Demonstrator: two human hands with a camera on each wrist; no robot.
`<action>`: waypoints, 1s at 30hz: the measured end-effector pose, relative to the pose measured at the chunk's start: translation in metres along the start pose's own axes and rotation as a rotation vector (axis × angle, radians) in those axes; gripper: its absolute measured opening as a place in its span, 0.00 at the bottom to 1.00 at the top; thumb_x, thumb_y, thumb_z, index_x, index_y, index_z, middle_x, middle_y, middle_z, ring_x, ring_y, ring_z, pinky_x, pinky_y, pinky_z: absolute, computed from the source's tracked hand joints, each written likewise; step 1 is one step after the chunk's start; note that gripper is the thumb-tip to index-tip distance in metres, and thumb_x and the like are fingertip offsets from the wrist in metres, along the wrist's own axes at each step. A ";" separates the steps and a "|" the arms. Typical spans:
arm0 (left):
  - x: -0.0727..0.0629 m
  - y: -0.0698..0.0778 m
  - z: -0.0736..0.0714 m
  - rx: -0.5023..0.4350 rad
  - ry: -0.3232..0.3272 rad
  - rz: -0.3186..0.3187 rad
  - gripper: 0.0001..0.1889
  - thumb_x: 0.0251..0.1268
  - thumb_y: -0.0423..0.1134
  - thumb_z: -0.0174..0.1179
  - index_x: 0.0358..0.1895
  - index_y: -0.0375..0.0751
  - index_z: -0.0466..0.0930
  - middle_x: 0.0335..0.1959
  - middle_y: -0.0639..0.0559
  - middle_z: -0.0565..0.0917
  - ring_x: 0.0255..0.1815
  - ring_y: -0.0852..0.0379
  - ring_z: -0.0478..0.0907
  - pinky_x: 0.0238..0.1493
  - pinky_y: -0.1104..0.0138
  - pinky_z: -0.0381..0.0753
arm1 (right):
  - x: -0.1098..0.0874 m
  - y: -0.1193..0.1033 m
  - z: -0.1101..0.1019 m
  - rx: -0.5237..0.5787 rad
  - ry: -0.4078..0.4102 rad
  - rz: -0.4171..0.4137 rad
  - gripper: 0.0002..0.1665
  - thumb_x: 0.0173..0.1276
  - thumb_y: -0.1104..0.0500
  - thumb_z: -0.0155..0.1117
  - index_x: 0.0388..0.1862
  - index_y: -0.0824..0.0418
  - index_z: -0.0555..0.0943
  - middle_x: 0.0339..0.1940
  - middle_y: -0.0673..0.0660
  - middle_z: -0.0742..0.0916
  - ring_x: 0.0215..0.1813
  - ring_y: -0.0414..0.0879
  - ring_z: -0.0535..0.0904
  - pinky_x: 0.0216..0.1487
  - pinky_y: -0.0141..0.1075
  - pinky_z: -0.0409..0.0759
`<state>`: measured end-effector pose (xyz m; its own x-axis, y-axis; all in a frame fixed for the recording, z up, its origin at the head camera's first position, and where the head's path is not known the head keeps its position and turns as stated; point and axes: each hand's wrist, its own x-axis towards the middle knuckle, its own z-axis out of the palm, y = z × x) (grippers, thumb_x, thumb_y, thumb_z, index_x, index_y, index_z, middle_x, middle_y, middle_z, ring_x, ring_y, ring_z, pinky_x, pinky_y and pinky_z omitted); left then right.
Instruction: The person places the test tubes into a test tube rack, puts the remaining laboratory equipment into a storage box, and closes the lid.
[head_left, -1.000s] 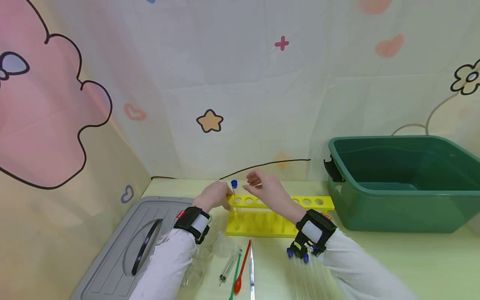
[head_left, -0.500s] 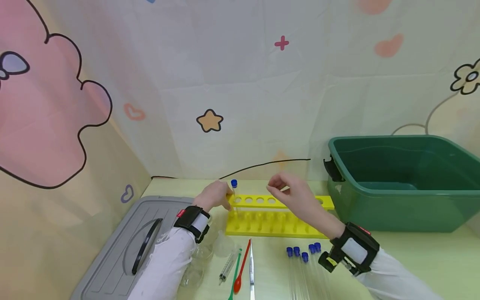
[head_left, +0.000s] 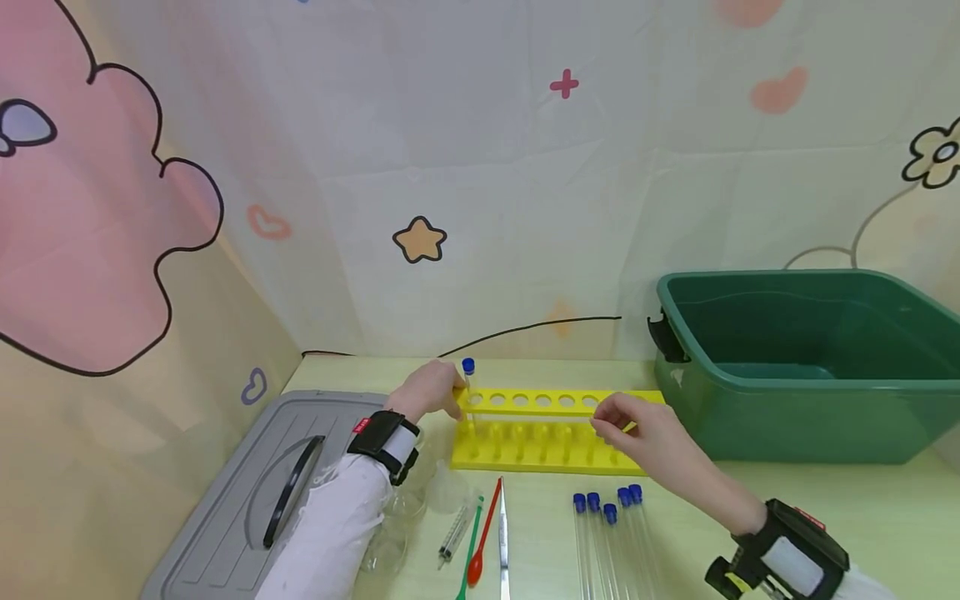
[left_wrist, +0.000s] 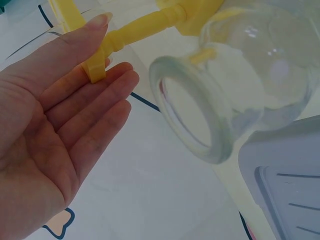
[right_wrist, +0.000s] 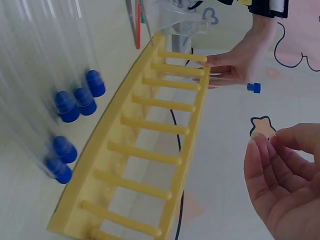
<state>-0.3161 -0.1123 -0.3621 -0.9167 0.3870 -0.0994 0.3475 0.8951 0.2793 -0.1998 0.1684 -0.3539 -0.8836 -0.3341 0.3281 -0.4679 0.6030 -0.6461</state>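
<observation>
At the left end of the yellow test tube rack [head_left: 540, 464], my left hand [head_left: 429, 392] pinches the top bar between thumb and fingers, seen closely in the left wrist view. One test tube with a blue cap [head_left: 468, 367] stands upright in the rack beside that hand. My right hand [head_left: 652, 433] hovers before the rack's right part, fingers loosely curled; the right wrist view shows nothing in it. Several capped test tubes [head_left: 579, 502] lie on the table in front of the rack, caps toward it.
A green tub [head_left: 795, 425] stands right of the rack. Left lies a grey lid [head_left: 225, 517] with a black handle. Between are clear glassware [head_left: 386, 546], a syringe [head_left: 453, 533], a green stick [head_left: 471, 550], a red spoon [head_left: 476, 567] and a slim metal tool [head_left: 503, 533].
My right hand has moved away from the capped tube in the rack, rightward and down toward the rack's right end. My left hand stays on the rack.
</observation>
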 end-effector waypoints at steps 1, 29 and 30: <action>0.000 0.000 0.000 0.000 -0.001 -0.001 0.24 0.41 0.36 0.72 0.48 0.36 0.80 0.43 0.47 0.81 0.41 0.54 0.75 0.45 0.64 0.72 | -0.003 0.004 -0.001 -0.010 -0.015 0.023 0.02 0.62 0.66 0.61 0.34 0.63 0.76 0.26 0.48 0.79 0.27 0.42 0.73 0.30 0.32 0.75; 0.006 -0.015 0.019 -0.041 -0.137 0.032 0.21 0.55 0.37 0.62 0.51 0.36 0.68 0.38 0.49 0.74 0.38 0.54 0.69 0.44 0.62 0.69 | -0.045 0.077 0.029 -0.193 -0.296 0.478 0.09 0.59 0.60 0.65 0.25 0.62 0.74 0.15 0.52 0.73 0.19 0.43 0.67 0.23 0.33 0.65; 0.007 -0.015 0.021 -0.029 -0.142 0.029 0.21 0.56 0.37 0.62 0.51 0.35 0.67 0.39 0.48 0.73 0.38 0.53 0.68 0.44 0.62 0.69 | -0.045 0.077 0.030 -0.196 -0.299 0.479 0.09 0.59 0.60 0.65 0.25 0.62 0.74 0.15 0.52 0.73 0.19 0.43 0.67 0.23 0.33 0.65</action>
<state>-0.3236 -0.1186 -0.3875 -0.8684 0.4422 -0.2244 0.3663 0.8770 0.3109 -0.1957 0.2082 -0.4390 -0.9669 -0.1642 -0.1954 -0.0381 0.8499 -0.5256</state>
